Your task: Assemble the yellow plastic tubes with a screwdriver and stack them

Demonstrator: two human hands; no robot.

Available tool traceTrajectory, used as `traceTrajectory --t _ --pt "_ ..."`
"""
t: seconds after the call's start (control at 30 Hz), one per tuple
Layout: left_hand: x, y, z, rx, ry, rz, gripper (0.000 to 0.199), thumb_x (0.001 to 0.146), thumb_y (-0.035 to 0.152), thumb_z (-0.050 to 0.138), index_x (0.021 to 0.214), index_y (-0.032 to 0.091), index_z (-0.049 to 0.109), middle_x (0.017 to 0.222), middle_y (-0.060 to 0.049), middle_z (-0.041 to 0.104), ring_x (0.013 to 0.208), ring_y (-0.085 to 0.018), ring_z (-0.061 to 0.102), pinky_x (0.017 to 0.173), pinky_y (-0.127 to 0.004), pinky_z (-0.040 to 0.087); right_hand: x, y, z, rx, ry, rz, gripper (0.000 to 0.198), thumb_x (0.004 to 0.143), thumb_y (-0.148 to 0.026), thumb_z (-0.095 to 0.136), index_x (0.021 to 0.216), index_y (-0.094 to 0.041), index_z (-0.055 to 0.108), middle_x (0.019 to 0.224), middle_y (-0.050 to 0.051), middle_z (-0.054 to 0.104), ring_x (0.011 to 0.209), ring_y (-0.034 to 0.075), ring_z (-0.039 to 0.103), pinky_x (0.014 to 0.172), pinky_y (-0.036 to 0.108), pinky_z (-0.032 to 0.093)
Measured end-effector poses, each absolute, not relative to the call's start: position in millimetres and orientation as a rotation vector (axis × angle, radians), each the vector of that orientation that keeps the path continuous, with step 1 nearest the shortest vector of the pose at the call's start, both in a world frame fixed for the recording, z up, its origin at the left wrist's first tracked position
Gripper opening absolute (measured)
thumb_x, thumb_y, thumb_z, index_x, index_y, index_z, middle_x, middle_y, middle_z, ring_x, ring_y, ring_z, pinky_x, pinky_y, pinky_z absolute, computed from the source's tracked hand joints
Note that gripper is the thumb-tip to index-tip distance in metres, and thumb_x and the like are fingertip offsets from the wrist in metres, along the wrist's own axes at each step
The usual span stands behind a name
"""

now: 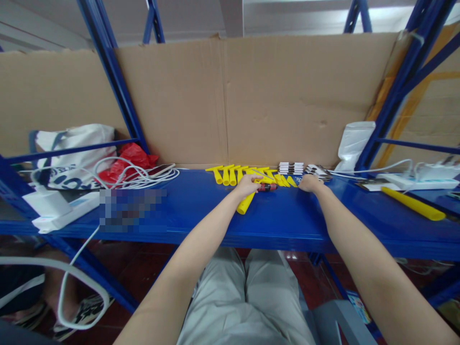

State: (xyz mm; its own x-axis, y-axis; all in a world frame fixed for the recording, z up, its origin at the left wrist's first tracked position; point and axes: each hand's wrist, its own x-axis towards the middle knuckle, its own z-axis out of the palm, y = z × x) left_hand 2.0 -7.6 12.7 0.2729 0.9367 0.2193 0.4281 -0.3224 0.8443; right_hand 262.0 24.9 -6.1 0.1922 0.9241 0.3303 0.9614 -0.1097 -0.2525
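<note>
My left hand (247,183) is closed around a yellow plastic handle (246,204), whose round tube end points toward me. Just right of it is a red-and-black screwdriver (269,187); whether my fingers also touch it is hard to see. Behind that hand, several yellow T-shaped handles (225,176) lie in a row. My right hand (310,183) reaches down to the tabletop with its fingers bent together, and anything in them is too small to tell. Small yellow pieces (283,180) lie between the hands. Thin metal-looking pieces (317,171) lie just behind my right hand.
The blue shelf top (201,211) has a cardboard wall (287,96) behind it. Stacked white-and-dark small boxes (291,168) stand at the back. White cables (143,173), a red bag (131,160) and a power strip (72,211) are left. Another yellow handle (413,203) lies right.
</note>
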Motion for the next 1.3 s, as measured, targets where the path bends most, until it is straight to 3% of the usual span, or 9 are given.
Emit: traceTrajectory --t 0.1,0.4,0.73,1.3 --pt "2.2 -8.3 12.9 1.870 1.233 0.974 0.046 0.071 -0.001 0.055 0.115 0.012 0.063 0.105 -0.009 0.067 0.052 -0.005 0.054 0.059 -0.020 0.049 244.3 13.7 8.2 -2.159 -1.696 -0.101 0.015 0.063 -0.015 0.060 0.075 -0.015 0.069 0.090 0.016 0.067 0.103 0.032 0.057 0.086 0.041 0.044" --pt "3.1 -8.1 10.2 1.999 1.230 0.992 0.042 0.071 0.003 0.057 0.111 0.013 0.066 0.094 -0.008 0.070 0.056 -0.008 0.058 0.063 -0.022 0.049 184.2 -4.3 21.9 -1.432 -1.791 0.228 0.009 0.069 -0.022 0.056 0.064 -0.016 0.061 0.069 0.004 0.065 0.071 0.015 0.059 0.071 0.027 0.046" --pt "4.5 -11.1 14.0 2.113 1.168 1.072 0.041 0.070 0.004 0.058 0.109 0.015 0.067 0.103 -0.008 0.069 0.092 -0.017 0.063 0.085 -0.029 0.048 172.1 -3.8 15.8 -1.278 -1.816 0.217 0.008 0.067 -0.022 0.056 0.060 -0.018 0.057 0.077 0.003 0.063 0.080 0.017 0.057 0.082 0.034 0.044" --pt "5.2 -17.9 18.3 2.184 1.108 1.061 0.038 0.072 0.001 0.056 0.107 0.012 0.067 0.103 -0.009 0.069 0.098 -0.018 0.062 0.091 -0.031 0.046 176.6 -1.2 19.4 -1.302 -1.979 0.028 0.009 0.069 -0.014 0.053 0.061 -0.018 0.056 0.077 0.004 0.063 0.082 0.018 0.057 0.084 0.033 0.042"
